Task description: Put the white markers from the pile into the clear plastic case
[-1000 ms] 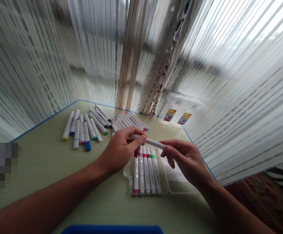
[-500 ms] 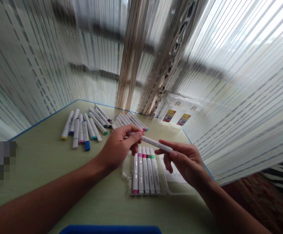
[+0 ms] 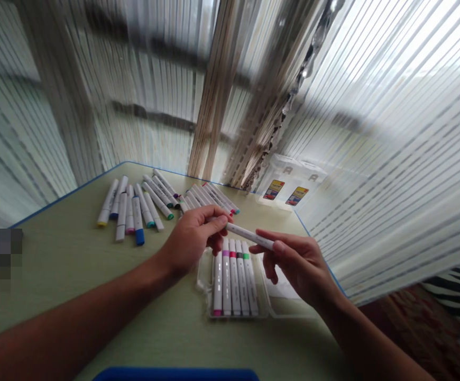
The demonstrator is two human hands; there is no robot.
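Observation:
A white marker [image 3: 249,234] is held between my two hands above an open clear plastic case [image 3: 268,312]. My left hand [image 3: 196,233] pinches its left end, thumb and fingers covering that tip. Around the right end, my right hand [image 3: 297,259] has closed its thumb and forefinger, the other fingers curled below. Beneath, several white markers [image 3: 236,286] lie side by side in the case's left half, with purple, red, black and green bands near the top. The case's right half is partly hidden by my right hand.
Loose markers [image 3: 135,209] with coloured caps lie on the pale green table [image 3: 75,275] at the left, and another group [image 3: 210,196] lies behind my left hand. Clear cases [image 3: 289,182] with labels stand by the string curtain [image 3: 154,90]. A blue object [image 3: 178,373] shows at the near edge.
My right hand and its end of the marker have shifted slightly left. The whole view has drifted a little; both hands keep hold of the marker.

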